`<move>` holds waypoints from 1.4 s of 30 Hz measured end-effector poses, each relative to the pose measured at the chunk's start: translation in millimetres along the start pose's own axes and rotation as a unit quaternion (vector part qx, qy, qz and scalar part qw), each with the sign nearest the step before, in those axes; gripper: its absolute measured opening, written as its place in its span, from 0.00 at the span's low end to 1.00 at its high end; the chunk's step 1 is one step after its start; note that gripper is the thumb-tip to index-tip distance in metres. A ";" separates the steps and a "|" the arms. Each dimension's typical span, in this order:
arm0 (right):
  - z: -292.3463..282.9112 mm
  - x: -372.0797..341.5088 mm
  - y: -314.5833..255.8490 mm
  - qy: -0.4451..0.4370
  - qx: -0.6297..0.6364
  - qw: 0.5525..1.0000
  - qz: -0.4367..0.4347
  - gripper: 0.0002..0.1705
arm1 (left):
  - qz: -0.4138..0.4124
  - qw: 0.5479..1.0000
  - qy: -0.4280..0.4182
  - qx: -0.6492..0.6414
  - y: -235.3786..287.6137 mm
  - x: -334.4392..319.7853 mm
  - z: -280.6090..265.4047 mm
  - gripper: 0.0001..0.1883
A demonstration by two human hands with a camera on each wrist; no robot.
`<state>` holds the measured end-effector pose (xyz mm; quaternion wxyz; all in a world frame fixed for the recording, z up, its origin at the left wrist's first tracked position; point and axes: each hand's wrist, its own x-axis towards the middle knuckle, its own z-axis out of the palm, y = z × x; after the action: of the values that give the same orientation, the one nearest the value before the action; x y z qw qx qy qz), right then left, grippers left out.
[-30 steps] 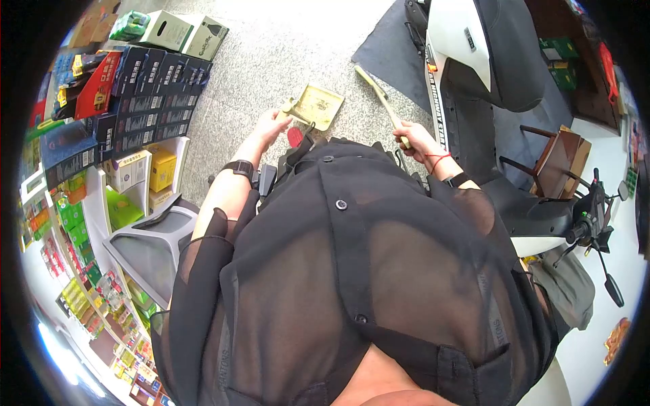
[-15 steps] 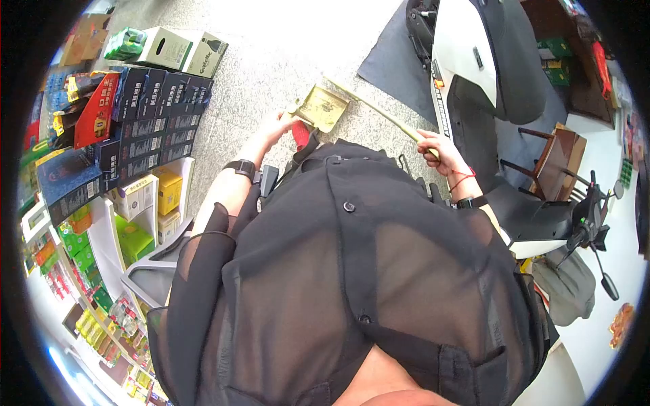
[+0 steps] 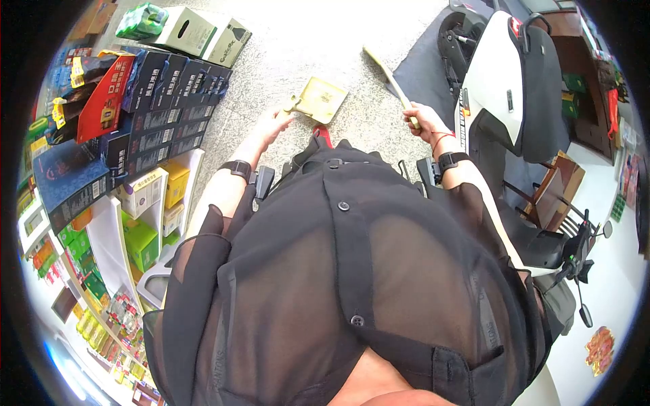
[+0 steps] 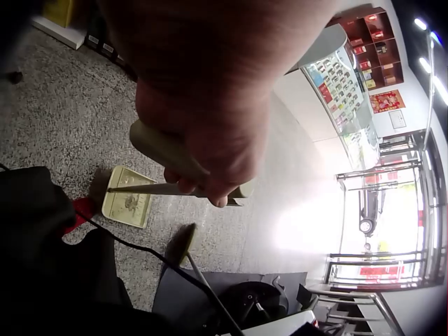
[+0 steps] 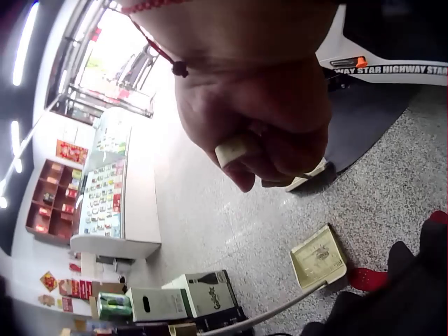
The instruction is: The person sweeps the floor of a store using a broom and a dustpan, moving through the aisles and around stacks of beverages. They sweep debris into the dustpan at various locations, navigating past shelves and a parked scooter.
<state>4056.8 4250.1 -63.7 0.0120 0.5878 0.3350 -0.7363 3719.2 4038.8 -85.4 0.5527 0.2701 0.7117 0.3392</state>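
Observation:
My left hand (image 3: 272,127) grips the handle of a pale yellow dustpan (image 3: 321,100), fingers curled round it. In the left wrist view the hand (image 4: 203,140) hides part of that handle, and the pan (image 4: 128,207) lies low near a red shoe (image 4: 82,213), with dark debris on it. My right hand (image 3: 425,123) holds a pale yellow broom (image 3: 384,70) by its stick, the head end out ahead on the right. In the right wrist view the stick's end (image 5: 238,150) pokes out of the curled right hand (image 5: 262,126).
A white scooter (image 3: 497,81) stands on a dark mat (image 3: 426,62) at the right. Stacked dark boxes (image 3: 162,108) and shelves (image 3: 115,230) line the left side. Two cartons (image 3: 203,37) stand at the upper left. Speckled grey floor (image 3: 284,40) lies ahead.
The broom has swung outward, away from the dustpan, after reaching across to the pan's edge half a second ago. More of the scooter's rear shows. Both hands keep their holds.

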 end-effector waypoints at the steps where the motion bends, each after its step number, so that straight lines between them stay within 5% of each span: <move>1: 8.9 5.8 1.7 0.001 -0.044 0.999 0.003 0.06 | 0.005 1.000 0.002 -0.016 -0.5 1.5 -7.3 0.11; 3: 29.1 0.2 -2.2 -0.035 -0.101 0.994 0.003 0.09 | 0.013 0.999 0.002 -0.036 -0.6 6.8 -21.8 0.11; 7: 50.6 -15.6 -4.8 -0.062 -0.136 0.988 0.029 0.32 | 0.002 0.999 0.016 0.032 -11.4 21.6 -48.1 0.10; 18: 15.8 -30.0 -70.9 -0.089 -0.024 0.996 0.020 0.34 | -0.005 0.998 0.060 -0.009 3.2 40.0 -62.4 0.13; 24: -57.9 0.7 -128.2 -0.057 0.011 0.998 -0.009 0.27 | -0.014 0.995 0.097 -0.030 34.8 61.7 -42.3 0.12; 27: -84.7 24.8 -166.8 0.007 -0.062 0.997 -0.052 0.10 | -0.045 0.991 0.123 -0.041 63.2 77.4 -26.8 0.09; 29: -99.9 48.4 -187.0 0.021 -0.095 0.993 -0.065 0.07 | -0.041 0.990 0.127 -0.054 88.1 91.8 -11.3 0.08; 34: -132.5 110.6 -210.2 0.045 -0.097 0.992 -0.072 0.07 | -0.033 0.989 0.125 -0.071 156.7 128.0 25.1 0.09; 42: -138.7 108.9 -214.4 0.008 -0.139 0.990 -0.014 0.07 | -0.057 0.994 0.050 0.075 185.5 205.0 50.3 0.11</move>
<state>4053.8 4527.6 -67.8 0.0809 0.5816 0.4420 -0.6781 3720.0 4319.5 -72.2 0.5134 0.2524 0.7761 0.2655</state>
